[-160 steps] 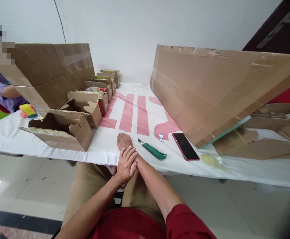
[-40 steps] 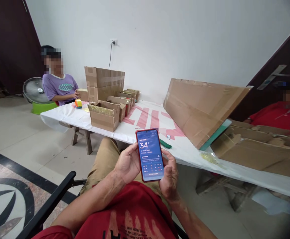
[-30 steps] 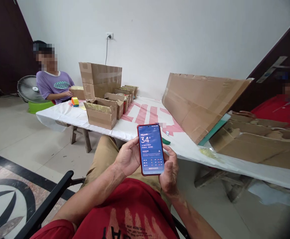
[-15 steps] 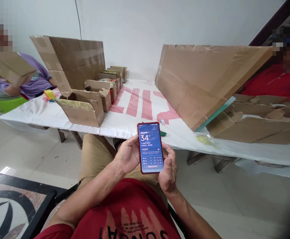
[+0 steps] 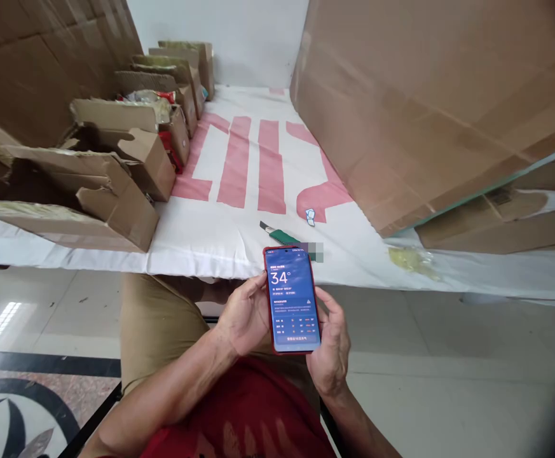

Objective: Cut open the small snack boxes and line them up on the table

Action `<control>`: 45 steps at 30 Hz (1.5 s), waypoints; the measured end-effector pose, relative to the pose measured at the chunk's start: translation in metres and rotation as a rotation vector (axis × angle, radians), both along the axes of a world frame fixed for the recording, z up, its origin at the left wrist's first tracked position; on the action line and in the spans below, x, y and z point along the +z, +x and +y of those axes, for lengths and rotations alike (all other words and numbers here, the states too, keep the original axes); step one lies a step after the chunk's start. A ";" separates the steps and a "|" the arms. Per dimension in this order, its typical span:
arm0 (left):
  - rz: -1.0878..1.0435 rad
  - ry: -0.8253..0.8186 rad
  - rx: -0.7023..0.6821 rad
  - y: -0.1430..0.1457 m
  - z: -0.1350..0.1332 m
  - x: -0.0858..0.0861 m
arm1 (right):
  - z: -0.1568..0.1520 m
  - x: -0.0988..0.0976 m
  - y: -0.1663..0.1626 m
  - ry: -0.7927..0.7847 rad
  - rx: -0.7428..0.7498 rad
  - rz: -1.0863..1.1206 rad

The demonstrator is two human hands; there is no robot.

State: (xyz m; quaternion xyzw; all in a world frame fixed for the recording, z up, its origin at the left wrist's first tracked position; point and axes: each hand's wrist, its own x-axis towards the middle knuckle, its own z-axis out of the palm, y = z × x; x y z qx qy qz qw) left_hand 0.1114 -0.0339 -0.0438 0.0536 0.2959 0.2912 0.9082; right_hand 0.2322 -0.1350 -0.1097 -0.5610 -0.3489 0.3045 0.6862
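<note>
One phone [image 5: 284, 312], screen [image 5: 294, 302] lit; left hand [image 5: 245, 315] and right hand [image 5: 330, 348], grip half-curled around its opposite edges; best held steady, thumbs off the display.

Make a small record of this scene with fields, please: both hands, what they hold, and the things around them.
Left hand: holds the phone's left edge
Right hand: at the phone's right edge
Phone: red case, lit screen showing a large 34°
Utility knife: green handle, on the cloth, partly hidden by the phone
Cloth: white with red-pink markings
Open boxes: cardboard, in a row at left
Large cardboard piece: at right, slanted lower edge
</note>
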 end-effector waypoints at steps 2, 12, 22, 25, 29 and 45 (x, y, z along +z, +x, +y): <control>0.011 -0.022 -0.018 0.004 0.004 -0.003 | 0.000 -0.002 0.001 -0.016 -0.002 0.016; 0.008 -0.113 -0.080 0.010 0.029 -0.013 | 0.010 0.007 0.047 -0.123 0.149 -0.203; 0.089 -0.114 0.036 0.009 0.045 -0.008 | 0.035 0.025 0.068 0.140 0.185 -0.898; 0.134 -0.092 0.074 0.006 0.053 -0.003 | 0.029 0.021 0.062 0.187 0.249 -0.987; 0.136 -0.073 0.110 0.003 0.061 0.000 | 0.021 0.015 0.054 0.209 0.297 -1.094; 0.112 -0.026 0.133 -0.003 0.056 -0.001 | 0.022 0.020 0.044 0.217 0.255 -1.223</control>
